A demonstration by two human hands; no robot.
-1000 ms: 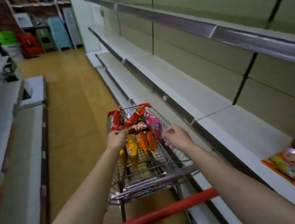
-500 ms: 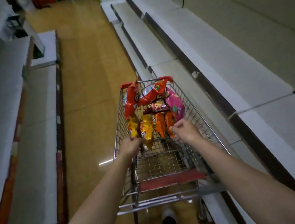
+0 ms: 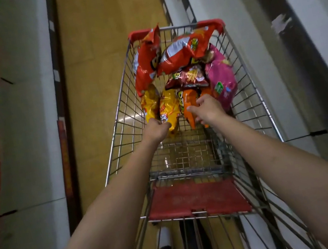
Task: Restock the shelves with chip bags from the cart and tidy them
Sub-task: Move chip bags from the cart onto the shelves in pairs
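Chip bags piled at the far end of the wire cart (image 3: 124,100), and both hands are right in among them. Front of the pile: a yellow bag (image 3: 169,110) standing on end, with a second yellow bag (image 3: 150,105) just beside it on the left. The left hand (image 3: 157,129) has its fingers curled round the lower end of that yellow bag, gripping it near the bottom corner. Next to it, an orange bag (image 3: 190,106), also upright, and the right hand (image 3: 206,111) is on it, thumb to one side, fingers spread and reaching over its face and lower edge; whether they have fully closed on it is hard to tell, but they wrap around the bag. The two hands sit close together, nearly level, each on its own bag.

Behind them, a dark red bag (image 3: 188,76) lies across the top of the orange one. A pink bag (image 3: 221,77) leans against the cart's right wall, just beyond the right hand. Higher up, two red bags: one (image 3: 145,62) propped against the left front corner, the other (image 3: 185,51) slanting across the pile.

The near half of the basket shows bare wire, and the red child-seat flap (image 3: 195,201) lies flat between the forearms. Pale shelves (image 3: 255,54) run along the right, more shelving (image 3: 28,125) on the left, yellowish floor (image 3: 92,49) between.
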